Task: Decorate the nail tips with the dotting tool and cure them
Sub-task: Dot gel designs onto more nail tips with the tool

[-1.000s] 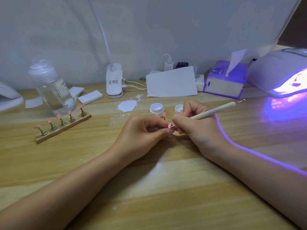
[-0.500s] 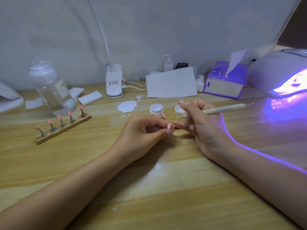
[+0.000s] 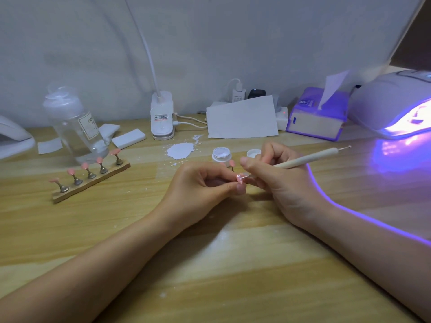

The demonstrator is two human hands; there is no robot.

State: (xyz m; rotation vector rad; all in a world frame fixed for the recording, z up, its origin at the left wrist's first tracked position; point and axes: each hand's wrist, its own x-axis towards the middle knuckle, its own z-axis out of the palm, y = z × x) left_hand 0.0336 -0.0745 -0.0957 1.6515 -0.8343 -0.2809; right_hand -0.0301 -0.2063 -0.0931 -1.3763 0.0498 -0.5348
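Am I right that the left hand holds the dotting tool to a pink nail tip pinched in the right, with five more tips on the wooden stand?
No, the hands are swapped. The head view shows the right hand holding the dotting tool and the left hand pinching the pink nail tip. Five tips do stand on the wooden stand.

Nail tip (image 3: 239,178) in the left hand (image 3: 200,185) grip, dotting tool (image 3: 307,158) slanting off right from the right hand (image 3: 277,180), two jars (image 3: 221,155) just behind the grip, nail stand (image 3: 91,180) well left, curing lamp (image 3: 394,103) far right, all on the worktop (image 3: 210,264)
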